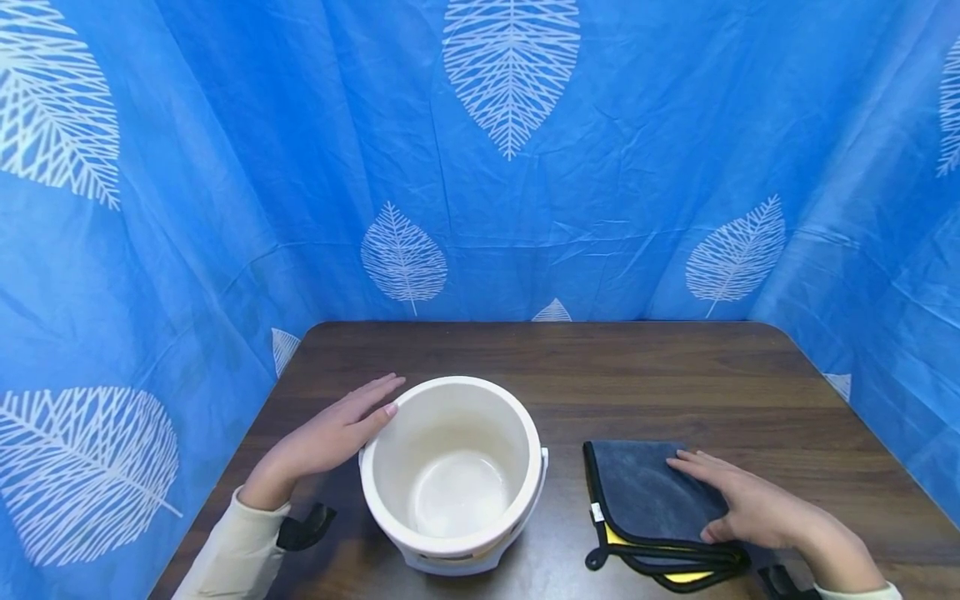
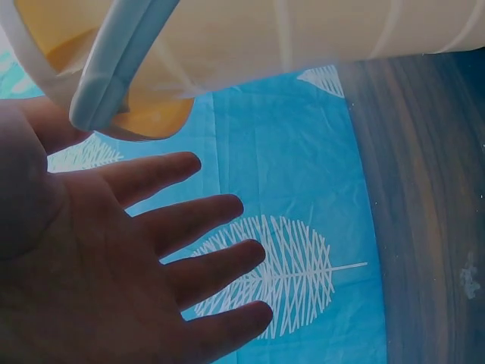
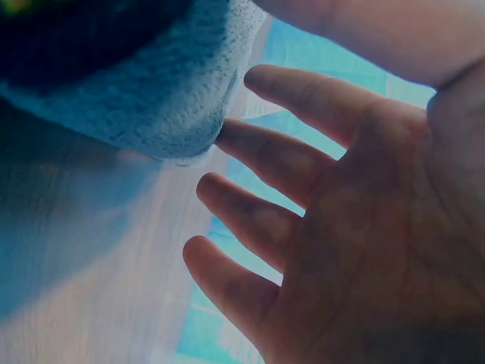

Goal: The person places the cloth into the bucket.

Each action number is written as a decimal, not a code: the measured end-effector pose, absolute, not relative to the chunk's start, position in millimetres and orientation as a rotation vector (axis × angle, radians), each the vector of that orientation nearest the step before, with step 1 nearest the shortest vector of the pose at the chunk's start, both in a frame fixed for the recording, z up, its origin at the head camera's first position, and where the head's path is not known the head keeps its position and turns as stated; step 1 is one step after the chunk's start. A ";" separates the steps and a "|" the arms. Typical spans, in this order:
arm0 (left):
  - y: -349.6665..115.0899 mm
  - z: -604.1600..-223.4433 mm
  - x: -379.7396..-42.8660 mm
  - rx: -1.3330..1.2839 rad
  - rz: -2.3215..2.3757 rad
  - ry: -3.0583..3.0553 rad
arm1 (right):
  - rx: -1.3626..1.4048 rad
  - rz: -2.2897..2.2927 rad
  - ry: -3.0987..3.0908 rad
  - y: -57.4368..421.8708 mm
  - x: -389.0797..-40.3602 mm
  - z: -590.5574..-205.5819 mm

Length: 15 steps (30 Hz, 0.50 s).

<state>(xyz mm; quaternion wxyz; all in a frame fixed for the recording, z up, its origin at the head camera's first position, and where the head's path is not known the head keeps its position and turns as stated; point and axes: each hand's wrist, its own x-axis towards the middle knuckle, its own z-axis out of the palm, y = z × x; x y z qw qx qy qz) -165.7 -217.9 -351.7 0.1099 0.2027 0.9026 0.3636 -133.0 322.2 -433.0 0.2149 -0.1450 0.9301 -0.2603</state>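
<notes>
More likely risked sliding cloth [image 1: 637,487] toward right edge of table [image 1: 866,450] than tipping bucket [image 1: 450,547], by swiping wide-spread right hand [image 1: 757,504] or equally wide left hand [image 1: 326,440].

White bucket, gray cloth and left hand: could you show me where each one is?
White bucket [image 1: 459,493], head view: its inner bottom.
Gray cloth [image 1: 647,493], head view: its upper face.
Left hand [image 1: 327,438], head view: the back of it.
</notes>
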 end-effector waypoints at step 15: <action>-214.2 -353.9 -166.2 0.596 1.156 2.574 | -0.409 -0.562 2.661 312.0 -131.1 -436.4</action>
